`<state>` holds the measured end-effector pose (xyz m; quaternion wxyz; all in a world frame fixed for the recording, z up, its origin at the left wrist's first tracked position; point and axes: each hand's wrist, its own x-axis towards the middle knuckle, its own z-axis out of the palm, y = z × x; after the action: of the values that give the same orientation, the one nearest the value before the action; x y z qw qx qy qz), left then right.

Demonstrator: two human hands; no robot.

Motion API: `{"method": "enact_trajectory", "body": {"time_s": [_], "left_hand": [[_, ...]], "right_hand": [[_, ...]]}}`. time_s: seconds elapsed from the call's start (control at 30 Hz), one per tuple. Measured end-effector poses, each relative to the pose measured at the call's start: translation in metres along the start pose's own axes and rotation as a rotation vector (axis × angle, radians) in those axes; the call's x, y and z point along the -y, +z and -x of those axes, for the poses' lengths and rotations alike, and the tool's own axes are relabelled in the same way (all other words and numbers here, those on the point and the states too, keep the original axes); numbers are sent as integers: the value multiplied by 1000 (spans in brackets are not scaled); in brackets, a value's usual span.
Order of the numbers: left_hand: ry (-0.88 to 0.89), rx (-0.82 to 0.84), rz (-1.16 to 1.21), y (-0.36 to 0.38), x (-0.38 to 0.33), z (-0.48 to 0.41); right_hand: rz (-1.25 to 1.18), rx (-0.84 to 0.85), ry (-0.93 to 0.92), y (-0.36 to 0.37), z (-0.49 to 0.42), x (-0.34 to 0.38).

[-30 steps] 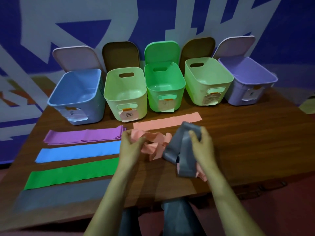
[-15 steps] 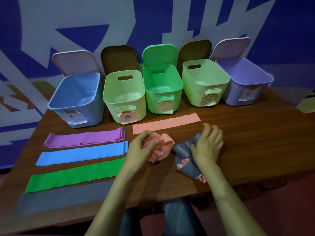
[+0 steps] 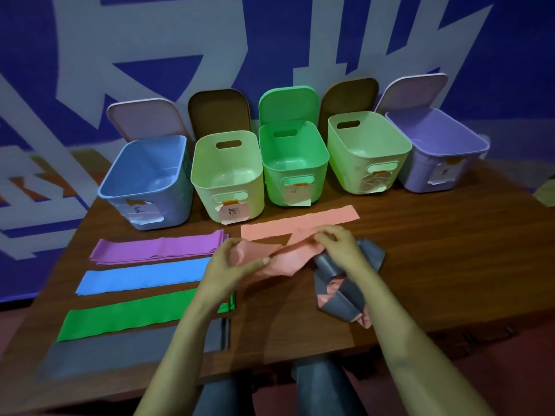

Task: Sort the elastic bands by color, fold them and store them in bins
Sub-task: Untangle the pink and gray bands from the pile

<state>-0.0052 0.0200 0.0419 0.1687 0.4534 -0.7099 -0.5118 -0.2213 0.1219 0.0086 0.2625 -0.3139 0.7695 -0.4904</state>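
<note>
Crumpled pink band lies on table, stretched between both hands. Left hand pinches its left end. Right hand pinches its right end, with tangled grey band directly beneath the wrist.

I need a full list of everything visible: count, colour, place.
bins: five, blue, pale green, green, pale green, purple, back row on table.
lids: five, pink, brown, green, brown, pink, upright behind bins.
flat bands: five strips or stacks, purple, blue, green, grey at left, pink mid-table.
crumpled pink band: one, between hands.
crumpled grey band: one, tangled with pink, under right wrist.
table: one, brown.
left hand: grips crumpled pink band.
right hand: pinches it.
</note>
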Motion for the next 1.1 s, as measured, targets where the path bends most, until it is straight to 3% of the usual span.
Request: {"method": "enact_trajectory", "body": {"time_s": [0.1, 0.17, 0.27, 0.37, 0.47, 0.63, 0.7, 0.8, 1.0, 1.1], "left_hand": [[21, 80, -187, 2, 7, -2], [4, 23, -171, 6, 8, -2], [-42, -87, -16, 5, 10, -4], [55, -149, -2, -2, 14, -8], [20, -106, 183, -7, 13, -9], [-205, 358, 851, -17, 2, -1], [-318, 399, 984, -16, 0, -1], [-351, 304, 786, -4, -2, -5], [-105, 238, 49, 13, 9, -6], [20, 70, 55, 18, 12, -9]], "right_hand": [[-399, 93, 196, -28, 2, 11], [-627, 88, 263, -44, 1, 14], [-731, 44, 319, -54, -2, 14], [-834, -18, 391, -57, -5, 11], [-769, -55, 426, -60, -6, 9], [-472, -198, 362, -60, -9, 4], [-474, -233, 385, -58, -11, 3], [-531, -245, 422, -56, -10, 3], [-700, -263, 479, -58, -10, 8], [-791, -312, 471, -60, -14, 7]]}}
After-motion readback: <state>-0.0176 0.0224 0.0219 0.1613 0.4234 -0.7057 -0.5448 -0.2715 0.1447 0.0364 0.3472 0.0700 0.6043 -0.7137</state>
